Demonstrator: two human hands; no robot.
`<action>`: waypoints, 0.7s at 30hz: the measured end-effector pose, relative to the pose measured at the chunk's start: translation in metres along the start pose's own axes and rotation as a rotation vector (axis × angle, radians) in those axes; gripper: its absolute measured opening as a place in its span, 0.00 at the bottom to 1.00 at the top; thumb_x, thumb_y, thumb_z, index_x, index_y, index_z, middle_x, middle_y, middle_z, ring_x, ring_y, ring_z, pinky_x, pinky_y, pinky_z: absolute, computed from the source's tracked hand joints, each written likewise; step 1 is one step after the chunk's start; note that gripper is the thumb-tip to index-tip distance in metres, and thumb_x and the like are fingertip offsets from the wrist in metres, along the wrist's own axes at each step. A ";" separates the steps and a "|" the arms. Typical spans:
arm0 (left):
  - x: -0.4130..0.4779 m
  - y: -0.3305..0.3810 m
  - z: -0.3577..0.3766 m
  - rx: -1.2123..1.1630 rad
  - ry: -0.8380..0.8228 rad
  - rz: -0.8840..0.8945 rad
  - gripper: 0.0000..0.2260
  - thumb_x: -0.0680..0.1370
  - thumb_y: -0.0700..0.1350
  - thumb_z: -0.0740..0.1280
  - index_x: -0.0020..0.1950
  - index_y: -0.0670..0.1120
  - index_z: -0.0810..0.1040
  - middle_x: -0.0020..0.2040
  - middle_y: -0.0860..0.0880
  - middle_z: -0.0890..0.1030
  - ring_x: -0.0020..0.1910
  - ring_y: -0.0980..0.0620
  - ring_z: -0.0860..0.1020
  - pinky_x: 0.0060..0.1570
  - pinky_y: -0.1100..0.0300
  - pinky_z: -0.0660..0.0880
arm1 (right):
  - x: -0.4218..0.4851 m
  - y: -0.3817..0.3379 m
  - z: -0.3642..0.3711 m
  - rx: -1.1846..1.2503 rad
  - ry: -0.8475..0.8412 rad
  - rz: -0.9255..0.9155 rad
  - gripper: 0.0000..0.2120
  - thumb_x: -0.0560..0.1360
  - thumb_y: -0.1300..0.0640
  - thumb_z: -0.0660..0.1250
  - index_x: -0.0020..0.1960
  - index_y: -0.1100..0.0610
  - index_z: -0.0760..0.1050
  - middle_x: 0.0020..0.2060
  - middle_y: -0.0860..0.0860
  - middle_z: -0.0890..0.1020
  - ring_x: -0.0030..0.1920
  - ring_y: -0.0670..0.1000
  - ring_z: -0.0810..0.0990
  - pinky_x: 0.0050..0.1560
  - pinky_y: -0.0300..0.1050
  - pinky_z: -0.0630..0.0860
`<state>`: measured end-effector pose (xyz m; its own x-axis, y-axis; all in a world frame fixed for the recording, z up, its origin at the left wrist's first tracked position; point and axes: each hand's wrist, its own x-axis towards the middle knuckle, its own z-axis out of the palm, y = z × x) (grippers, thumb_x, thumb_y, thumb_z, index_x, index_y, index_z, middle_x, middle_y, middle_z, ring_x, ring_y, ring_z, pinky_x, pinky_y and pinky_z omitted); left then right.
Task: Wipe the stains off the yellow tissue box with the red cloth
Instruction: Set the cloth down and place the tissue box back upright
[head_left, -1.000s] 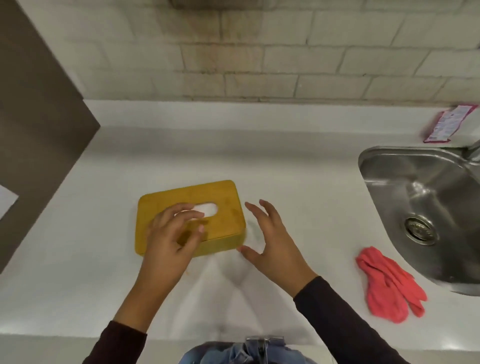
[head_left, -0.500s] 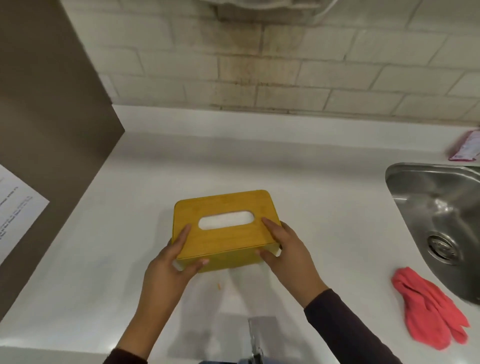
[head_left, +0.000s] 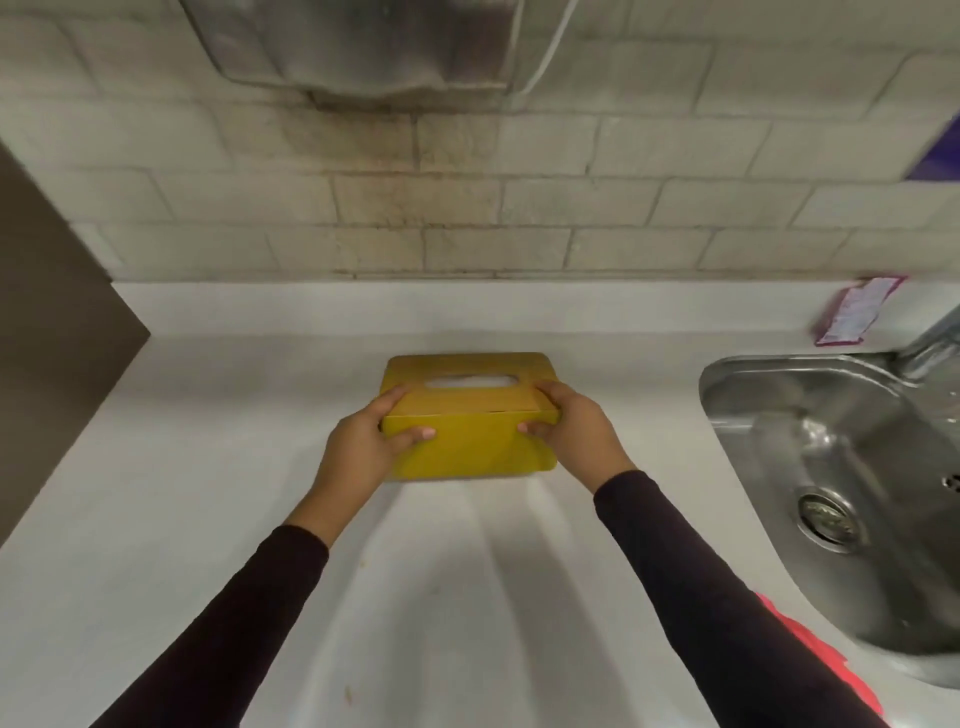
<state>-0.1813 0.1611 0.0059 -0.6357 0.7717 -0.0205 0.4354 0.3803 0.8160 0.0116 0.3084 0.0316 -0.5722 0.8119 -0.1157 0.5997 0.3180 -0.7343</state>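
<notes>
box pushed farther back, both hands gripping its ends

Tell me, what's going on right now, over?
Left hand and right hand grip the yellow tissue box by its ends. Red cloth untouched beside the sink. Nothing in the way.

One yellow tissue box sits on one white counter. Two hands, left and right, are on it. There is one red cloth, one steel sink with one drain, and one pink packet.
</notes>
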 end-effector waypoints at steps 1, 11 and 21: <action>0.010 0.008 0.011 -0.004 -0.015 0.014 0.29 0.69 0.56 0.73 0.68 0.57 0.70 0.62 0.48 0.78 0.55 0.50 0.77 0.51 0.61 0.72 | 0.008 0.007 -0.010 0.004 0.010 0.016 0.28 0.72 0.56 0.71 0.70 0.54 0.66 0.62 0.57 0.75 0.61 0.57 0.74 0.58 0.46 0.70; 0.076 0.063 0.099 -0.001 -0.125 0.087 0.31 0.71 0.55 0.72 0.71 0.53 0.67 0.69 0.48 0.73 0.64 0.48 0.74 0.62 0.61 0.70 | 0.058 0.072 -0.082 0.111 0.099 0.076 0.27 0.71 0.60 0.71 0.68 0.56 0.67 0.64 0.56 0.74 0.61 0.57 0.73 0.54 0.42 0.69; 0.093 0.086 0.147 -0.034 -0.159 0.114 0.31 0.72 0.55 0.71 0.72 0.55 0.64 0.71 0.48 0.71 0.67 0.49 0.71 0.64 0.61 0.67 | 0.075 0.108 -0.112 0.142 0.140 0.092 0.27 0.72 0.61 0.70 0.69 0.55 0.66 0.65 0.55 0.73 0.62 0.56 0.72 0.54 0.41 0.68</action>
<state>-0.1094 0.3409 -0.0105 -0.4735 0.8807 -0.0155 0.4755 0.2703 0.8371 0.0964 0.4586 0.0185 -0.4291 0.8978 -0.0996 0.5555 0.1753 -0.8128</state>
